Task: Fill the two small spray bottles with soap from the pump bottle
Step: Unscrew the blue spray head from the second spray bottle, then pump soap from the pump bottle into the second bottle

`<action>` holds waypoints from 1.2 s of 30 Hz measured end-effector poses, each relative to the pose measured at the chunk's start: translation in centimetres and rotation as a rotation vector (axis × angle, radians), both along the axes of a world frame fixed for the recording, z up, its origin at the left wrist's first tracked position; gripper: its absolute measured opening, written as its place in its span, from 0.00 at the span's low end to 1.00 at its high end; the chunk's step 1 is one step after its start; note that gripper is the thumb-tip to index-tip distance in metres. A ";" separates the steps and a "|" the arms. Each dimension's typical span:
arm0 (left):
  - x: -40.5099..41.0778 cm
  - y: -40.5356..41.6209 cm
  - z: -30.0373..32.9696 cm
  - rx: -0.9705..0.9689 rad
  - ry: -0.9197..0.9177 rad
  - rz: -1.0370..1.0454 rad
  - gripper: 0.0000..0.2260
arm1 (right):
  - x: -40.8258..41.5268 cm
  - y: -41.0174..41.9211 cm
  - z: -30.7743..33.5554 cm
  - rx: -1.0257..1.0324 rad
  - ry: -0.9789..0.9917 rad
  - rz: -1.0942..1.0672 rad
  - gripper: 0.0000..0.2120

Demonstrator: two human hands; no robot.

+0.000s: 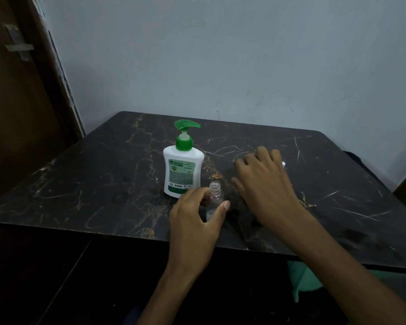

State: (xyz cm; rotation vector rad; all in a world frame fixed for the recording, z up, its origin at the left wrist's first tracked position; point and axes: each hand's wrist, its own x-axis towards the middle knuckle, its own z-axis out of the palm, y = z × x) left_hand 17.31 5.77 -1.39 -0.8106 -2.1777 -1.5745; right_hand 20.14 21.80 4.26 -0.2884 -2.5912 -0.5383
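A white pump bottle (182, 171) with a green pump head stands upright near the middle of the dark marble table (99, 174). Just in front of it, to the right, a small clear bottle (214, 193) stands upright with its neck uncapped. My left hand (195, 221) holds this small bottle between thumb and fingers. My right hand (265, 184) lies palm down over the table to the right, fingers spread and pointing away. A small white piece (283, 164) peeks out beyond its fingers; what it is I cannot tell. A second small bottle is not visible.
The table stands against a pale wall (220, 55). A brown door (17, 102) with a metal latch is at the left. Green cloth (300, 277) shows below the table's front edge at the right.
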 end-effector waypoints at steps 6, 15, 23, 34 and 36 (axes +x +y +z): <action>0.0 -0.1 0.1 0.039 -0.005 -0.002 0.06 | 6.0 -2.9 -3.5 -0.648 0.151 0.337 0.18; 0.9 -0.5 1.0 -0.037 0.037 -0.065 0.14 | 4.8 -4.8 -6.0 -1.085 0.285 0.349 0.20; -1.7 -4.3 9.9 0.124 0.379 0.208 0.08 | 0.8 -3.3 -3.6 -1.056 0.416 0.402 0.16; -15.9 3.7 18.3 -0.511 0.073 0.245 0.10 | -3.2 -2.7 -2.3 -0.925 0.535 0.453 0.20; -16.3 4.4 18.0 -0.607 0.062 0.271 0.11 | -3.4 -2.7 -2.4 -0.918 0.543 0.469 0.21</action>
